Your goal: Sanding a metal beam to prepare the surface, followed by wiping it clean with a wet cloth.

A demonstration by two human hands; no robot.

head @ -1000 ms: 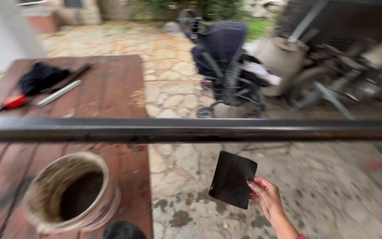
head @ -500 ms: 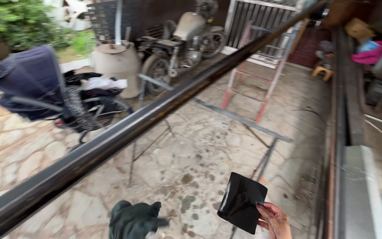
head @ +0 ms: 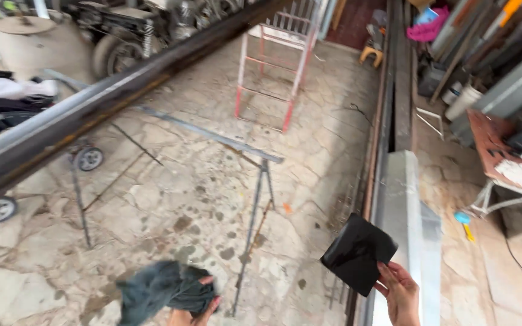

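My right hand raised low in view, palm toward me, just right of long dark steel beam's lower span. Fingers curled, thumb pinching corner of one black square sheet, sheet tilted, held up over stone floor. My left hand at bottom edge, below beam, fingers closed around one bunched dark grey rag. One red step frame stands beyond beam. Two small wheels under beam at left.
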